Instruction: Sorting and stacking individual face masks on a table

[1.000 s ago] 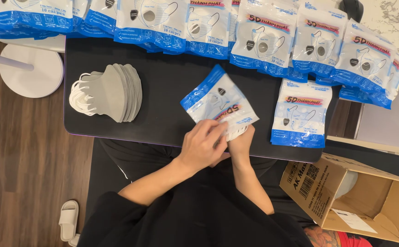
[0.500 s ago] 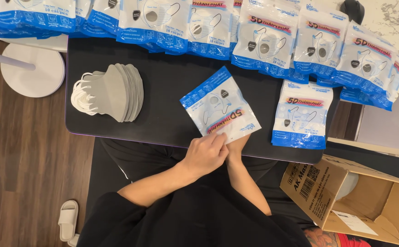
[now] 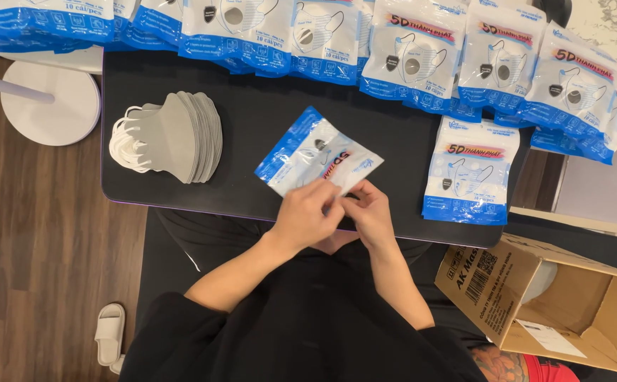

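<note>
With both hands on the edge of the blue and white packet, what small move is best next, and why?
Probably press along the near edge of the packet from one side to the other. Both the left hand and the right hand pinch that edge together at the table front, while the rest of the packet lies flat, so the edge seems to be what is being worked.

One head-worn camera looks almost straight down from above the seated person, close enough that the black table (image 3: 252, 120) spans most of the frame's width. It faces toward 12 o'clock, where a row of blue-and-white packets (image 3: 421, 56) runs along the far edge, with wooden floor (image 3: 32, 233) at 9 o'clock and an open cardboard box (image 3: 570, 304) at 4 o'clock. There is no second view to overlap with it.
</note>
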